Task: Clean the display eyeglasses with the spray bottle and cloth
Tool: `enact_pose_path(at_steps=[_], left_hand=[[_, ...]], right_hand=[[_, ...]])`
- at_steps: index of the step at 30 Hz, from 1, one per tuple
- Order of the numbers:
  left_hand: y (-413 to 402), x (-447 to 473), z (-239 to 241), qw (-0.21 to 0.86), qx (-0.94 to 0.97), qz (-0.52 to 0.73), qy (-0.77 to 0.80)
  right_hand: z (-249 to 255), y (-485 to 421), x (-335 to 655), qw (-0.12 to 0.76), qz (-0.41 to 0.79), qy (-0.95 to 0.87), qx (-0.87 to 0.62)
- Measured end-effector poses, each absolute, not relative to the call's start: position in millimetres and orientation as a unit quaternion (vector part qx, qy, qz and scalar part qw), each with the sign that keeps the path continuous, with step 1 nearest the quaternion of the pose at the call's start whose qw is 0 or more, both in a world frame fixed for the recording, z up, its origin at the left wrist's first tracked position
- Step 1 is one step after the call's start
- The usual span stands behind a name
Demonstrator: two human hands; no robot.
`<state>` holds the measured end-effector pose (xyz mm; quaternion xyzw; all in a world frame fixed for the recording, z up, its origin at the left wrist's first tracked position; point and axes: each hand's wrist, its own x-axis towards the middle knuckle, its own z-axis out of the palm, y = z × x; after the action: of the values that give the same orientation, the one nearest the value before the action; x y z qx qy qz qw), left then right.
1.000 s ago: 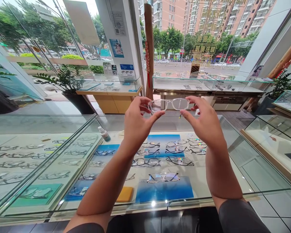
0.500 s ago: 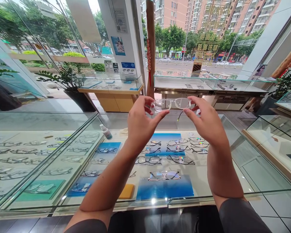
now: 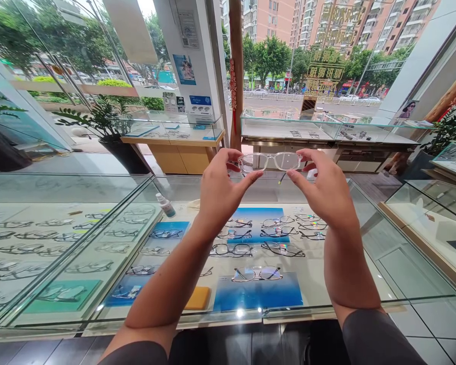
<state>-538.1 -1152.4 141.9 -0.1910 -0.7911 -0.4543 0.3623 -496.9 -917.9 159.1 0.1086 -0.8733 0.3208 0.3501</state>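
Observation:
A pair of clear-framed eyeglasses [image 3: 270, 161] is held up level above the far edge of the glass display case [image 3: 365, 218]. My left hand [image 3: 226, 180] grips the left side of the frame between thumb and fingers. On the other side, my right hand [image 3: 319, 182] closes on the right end of the frame. A dark temple tip with a yellowish end hangs below the right lens. Under my arms, several eyeglasses [image 3: 257, 274] lie in the case, some on blue gradient cards [image 3: 258, 299].
A small spray bottle [image 3: 165, 205] stands on the left of the case, and an orange case [image 3: 197, 298] lies near its front. Another glass showcase [image 3: 289, 133] runs along the window. A potted plant [image 3: 116, 137] stands behind at the left.
Both hands keep their grip. The eyeglasses have tilted slightly, so the frame now sits more level and a little higher on its left side.

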Motion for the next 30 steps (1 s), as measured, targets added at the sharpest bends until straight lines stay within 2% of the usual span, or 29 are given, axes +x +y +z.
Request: enact_pose_path(at_steps=[9,16,20,26,30], left_hand=[[-1166.4,-556.8,138.7,0.225,-0.216,-0.549,-0.776],[-1169.1,-565.9,134.2,0.204,-0.236,-0.573,-0.758],[-1166.4,-562.1,134.7,0.252,-0.239,-0.527,-0.776],[-1157.5,-556.0,134.4,0.461,-0.227,-0.405,-0.757],[-1156.5,-563.6,129.5,0.482,-0.220,-0.407,-0.744]], right_hand=[[163.6,-925.4,-489.4,0.375,0.329,-0.859,0.116],[162.1,-926.9,-489.4,0.380,0.331,-0.856,0.117],[159.1,-926.8,-493.7,0.386,0.339,-0.849,0.125],[152.6,-926.8,-513.0,0.407,0.361,-0.824,0.157],[148.7,-930.5,-520.6,0.429,0.345,-0.818,0.167]])
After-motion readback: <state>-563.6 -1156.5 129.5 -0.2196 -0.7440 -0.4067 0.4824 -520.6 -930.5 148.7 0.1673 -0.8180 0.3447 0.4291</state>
